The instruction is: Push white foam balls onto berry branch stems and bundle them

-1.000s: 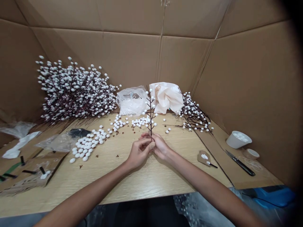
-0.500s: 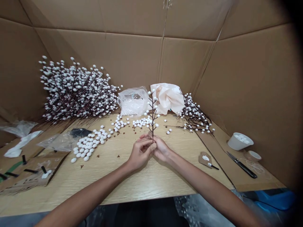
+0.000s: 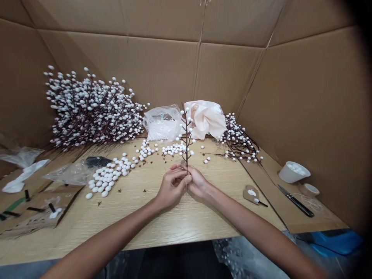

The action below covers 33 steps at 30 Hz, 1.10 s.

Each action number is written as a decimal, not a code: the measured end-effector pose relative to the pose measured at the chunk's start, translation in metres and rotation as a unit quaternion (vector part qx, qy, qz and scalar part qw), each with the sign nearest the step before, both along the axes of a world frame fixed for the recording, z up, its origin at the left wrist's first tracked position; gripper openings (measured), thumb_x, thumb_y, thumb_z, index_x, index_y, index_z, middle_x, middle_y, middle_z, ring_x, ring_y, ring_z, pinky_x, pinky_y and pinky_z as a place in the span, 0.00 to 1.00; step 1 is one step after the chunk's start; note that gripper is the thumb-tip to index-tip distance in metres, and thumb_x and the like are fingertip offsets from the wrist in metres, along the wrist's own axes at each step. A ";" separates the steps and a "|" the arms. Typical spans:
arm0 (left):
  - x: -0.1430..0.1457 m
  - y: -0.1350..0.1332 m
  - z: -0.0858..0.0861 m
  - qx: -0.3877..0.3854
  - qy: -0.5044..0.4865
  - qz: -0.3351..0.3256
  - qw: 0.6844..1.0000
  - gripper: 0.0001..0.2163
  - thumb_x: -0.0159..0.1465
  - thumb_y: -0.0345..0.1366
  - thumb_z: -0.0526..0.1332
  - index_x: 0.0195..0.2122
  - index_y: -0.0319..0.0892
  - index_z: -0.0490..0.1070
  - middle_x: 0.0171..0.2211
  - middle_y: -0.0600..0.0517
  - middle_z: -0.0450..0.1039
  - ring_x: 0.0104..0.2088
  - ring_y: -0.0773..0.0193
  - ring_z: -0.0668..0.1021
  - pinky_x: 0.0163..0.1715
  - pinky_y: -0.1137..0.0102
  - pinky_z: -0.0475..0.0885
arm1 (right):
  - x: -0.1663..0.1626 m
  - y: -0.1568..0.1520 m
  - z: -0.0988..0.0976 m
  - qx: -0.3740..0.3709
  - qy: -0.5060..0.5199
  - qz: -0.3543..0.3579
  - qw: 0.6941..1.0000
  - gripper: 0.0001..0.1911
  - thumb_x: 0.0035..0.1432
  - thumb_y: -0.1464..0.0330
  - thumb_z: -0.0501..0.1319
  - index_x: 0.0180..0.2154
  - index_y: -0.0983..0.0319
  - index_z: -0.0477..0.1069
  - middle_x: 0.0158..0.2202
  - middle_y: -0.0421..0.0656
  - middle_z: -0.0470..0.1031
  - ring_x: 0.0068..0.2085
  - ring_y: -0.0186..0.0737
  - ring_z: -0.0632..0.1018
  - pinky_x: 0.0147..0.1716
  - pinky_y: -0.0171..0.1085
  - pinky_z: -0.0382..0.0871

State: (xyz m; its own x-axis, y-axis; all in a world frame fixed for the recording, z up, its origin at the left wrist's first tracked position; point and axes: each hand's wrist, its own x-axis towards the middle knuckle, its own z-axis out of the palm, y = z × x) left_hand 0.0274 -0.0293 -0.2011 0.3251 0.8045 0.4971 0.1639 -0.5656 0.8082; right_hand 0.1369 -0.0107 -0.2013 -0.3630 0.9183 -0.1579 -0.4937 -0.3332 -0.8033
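A dark brown artificial berry branch stands upright in front of me, with white balls on some of its side twigs and others bare. My left hand pinches its lower stem between thumb and fingers. From the right, my right hand closes round the same stem, its fingers partly hidden behind the left hand. Loose white balls lie to the left of my hands, and a further cluster of white balls lies just behind the branch. Small brown star-shaped bits are scattered on the table.
A large pile of white-berry branches leans at the back left, a smaller pile at the back right. Between them sit a clear plastic bag and crumpled pale paper. A white cup, scissors and a tape roll lie right.
Both hands keep their hold on the branch, almost unmoved. The whole view has shifted slightly; nothing has been picked up or let go.
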 end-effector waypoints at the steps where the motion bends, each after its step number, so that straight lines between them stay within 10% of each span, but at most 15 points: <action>1: 0.000 0.000 0.000 -0.004 -0.002 0.001 1.000 0.09 0.62 0.35 0.59 0.27 0.37 0.75 0.26 0.49 0.74 0.29 0.64 0.72 0.31 0.71 0.66 | 0.000 0.000 0.000 -0.003 0.002 0.000 1.000 0.11 0.55 0.68 0.54 0.29 0.65 0.73 0.23 0.41 0.72 0.20 0.31 0.67 0.21 0.31 0.57; 20: 0.000 -0.002 -0.004 -0.033 -0.031 0.010 0.999 0.09 0.61 0.38 0.61 0.32 0.37 0.76 0.29 0.48 0.76 0.30 0.64 0.75 0.28 0.72 0.69 | -0.001 0.000 0.000 0.018 0.001 0.033 0.999 0.14 0.54 0.59 0.59 0.28 0.63 0.71 0.23 0.40 0.72 0.21 0.31 0.68 0.19 0.31 0.58; 24: 0.002 -0.005 -0.002 -0.051 -0.038 0.019 0.998 0.10 0.61 0.39 0.61 0.30 0.37 0.75 0.27 0.49 0.74 0.26 0.67 0.73 0.25 0.74 0.68 | 0.017 0.012 0.015 0.066 -0.057 -0.047 0.995 0.08 0.51 0.63 0.62 0.28 0.63 0.70 0.26 0.42 0.75 0.26 0.35 0.74 0.27 0.33 0.67; 29: 0.003 -0.007 -0.002 -0.065 -0.053 0.037 0.996 0.10 0.60 0.40 0.62 0.30 0.37 0.74 0.27 0.50 0.72 0.24 0.69 0.71 0.23 0.75 0.67 | 0.073 0.048 0.028 0.208 -0.276 -0.299 0.889 0.12 0.58 0.62 0.54 0.32 0.63 0.69 0.35 0.45 0.77 0.38 0.37 0.77 0.41 0.37 0.69; 33: 0.002 -0.006 -0.003 -0.064 -0.064 0.044 0.995 0.10 0.60 0.40 0.62 0.30 0.37 0.73 0.26 0.52 0.71 0.23 0.70 0.70 0.22 0.75 0.66 | 0.099 0.071 0.018 0.218 -0.448 -0.319 0.806 0.17 0.60 0.61 0.49 0.32 0.65 0.70 0.36 0.47 0.76 0.41 0.42 0.76 0.42 0.38 0.67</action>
